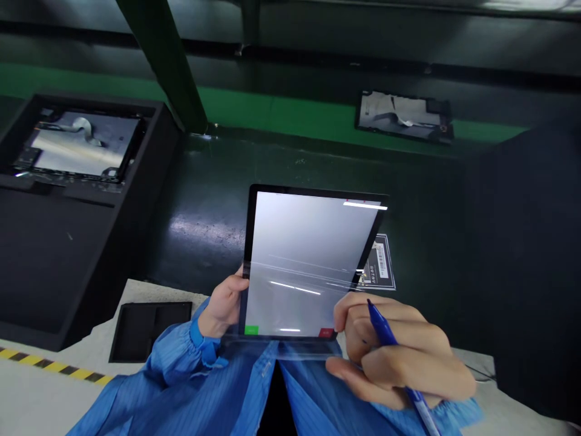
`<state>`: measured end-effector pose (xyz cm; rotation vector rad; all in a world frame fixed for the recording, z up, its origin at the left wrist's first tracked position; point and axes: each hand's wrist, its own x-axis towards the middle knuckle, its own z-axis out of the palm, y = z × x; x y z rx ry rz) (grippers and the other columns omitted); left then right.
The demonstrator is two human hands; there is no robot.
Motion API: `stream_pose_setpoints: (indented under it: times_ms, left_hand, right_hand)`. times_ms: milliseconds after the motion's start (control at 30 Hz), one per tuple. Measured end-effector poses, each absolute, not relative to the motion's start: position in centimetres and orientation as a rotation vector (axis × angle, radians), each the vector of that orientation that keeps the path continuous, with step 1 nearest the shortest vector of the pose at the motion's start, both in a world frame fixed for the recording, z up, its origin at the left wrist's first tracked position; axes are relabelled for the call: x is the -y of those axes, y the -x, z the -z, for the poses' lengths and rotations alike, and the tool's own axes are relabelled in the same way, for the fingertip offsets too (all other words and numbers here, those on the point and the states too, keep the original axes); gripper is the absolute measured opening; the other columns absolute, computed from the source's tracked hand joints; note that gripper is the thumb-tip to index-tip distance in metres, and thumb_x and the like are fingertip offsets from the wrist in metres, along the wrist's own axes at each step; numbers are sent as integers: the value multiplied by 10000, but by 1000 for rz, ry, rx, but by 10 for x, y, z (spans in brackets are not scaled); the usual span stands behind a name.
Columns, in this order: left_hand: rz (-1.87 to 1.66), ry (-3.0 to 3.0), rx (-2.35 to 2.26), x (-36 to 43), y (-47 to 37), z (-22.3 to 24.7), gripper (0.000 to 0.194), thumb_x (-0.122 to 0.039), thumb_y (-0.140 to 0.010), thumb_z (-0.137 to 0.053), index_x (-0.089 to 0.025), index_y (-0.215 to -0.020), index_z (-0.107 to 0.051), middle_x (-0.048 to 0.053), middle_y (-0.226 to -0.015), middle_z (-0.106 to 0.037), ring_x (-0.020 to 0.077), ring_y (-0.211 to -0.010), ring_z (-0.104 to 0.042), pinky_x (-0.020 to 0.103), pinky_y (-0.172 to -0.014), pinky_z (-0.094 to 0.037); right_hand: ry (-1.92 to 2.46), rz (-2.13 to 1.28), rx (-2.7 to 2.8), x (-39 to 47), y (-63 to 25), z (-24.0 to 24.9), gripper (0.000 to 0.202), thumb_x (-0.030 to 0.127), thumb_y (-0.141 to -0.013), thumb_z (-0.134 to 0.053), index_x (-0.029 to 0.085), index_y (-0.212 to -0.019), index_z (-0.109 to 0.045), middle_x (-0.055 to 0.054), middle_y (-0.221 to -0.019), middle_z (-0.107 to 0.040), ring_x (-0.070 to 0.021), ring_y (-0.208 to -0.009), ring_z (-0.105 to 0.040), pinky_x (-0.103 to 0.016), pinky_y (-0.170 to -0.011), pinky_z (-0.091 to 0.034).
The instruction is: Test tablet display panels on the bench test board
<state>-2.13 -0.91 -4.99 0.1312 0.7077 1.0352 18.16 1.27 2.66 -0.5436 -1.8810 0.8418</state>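
Observation:
A tablet (308,254) with a black frame is held tilted in front of my body. Its lit screen is plain whitish-grey, with a green block at the lower left and a red one at the lower right. My left hand (224,306) grips the tablet's left edge, thumb on the frame. Between the fingers of my right hand (403,351) a blue pen (381,324) is held, pointing up and left. The right fingertips are at the tablet's lower right corner; whether they touch it I cannot tell. Faint clear edges and glare streaks cross the lower screen.
Left, a black box-like fixture (140,175) holds an opened device panel (82,145) with a ribbon cable. Another such panel (402,115) lies on the green strip at the back. A printed label (384,263) is behind the tablet; a black tray (149,327) is at lower left.

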Motion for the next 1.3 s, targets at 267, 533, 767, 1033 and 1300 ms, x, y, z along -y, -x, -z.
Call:
stream_pose_setpoints:
  times_ms: [267,533,767,1033,1300]
  left_hand:
    - [-1041,-299,-664,13,26,59,120,-272,-563,-749,-186,-621,-687,65,-832,-746,402,-1101,-653,502,-944,-552]
    - [-1014,-302,-668,16,26,61,138,-284,-556,-748,-183,-641,-709,57,-636,-700,408,-1002,-691,525,-937,-546]
    - [-1086,-242,-728,11,21,53,69,-225,-553,-715,-191,-554,-655,37,-787,-741,389,-1108,-653,496,-985,-534]
    - [-1277,-129,-966,9,19,62,139,-160,-498,-760,-207,-598,-677,-46,-537,-639,280,-782,-721,343,-780,-604]
    - [-1294,-21,-1020,6,20,73,152,-124,-530,-708,-198,-575,-584,-47,-488,-558,231,-689,-688,283,-655,-570]
  right_hand:
    - [532,-886,1943,-10,-188,-27,418,78,-823,-669,182,-565,-358,76,-478,-436,-59,-379,-409,-234,-463,-518]
    - [546,-996,1940,-5,-194,-21,433,72,-815,-706,164,-587,-350,86,-504,-447,-42,-439,-439,-227,-533,-522]
    - [523,-866,1925,-7,-187,-25,399,77,-885,-643,157,-583,-393,62,-531,-431,-48,-464,-399,-213,-501,-468]
    - [542,-876,1903,-5,-190,-15,366,52,-874,-649,173,-625,-409,57,-569,-436,-61,-497,-440,-225,-532,-477]
    - [523,-875,1911,-4,-190,-7,355,126,-891,-675,179,-640,-430,61,-587,-421,-68,-531,-420,-220,-557,-471]
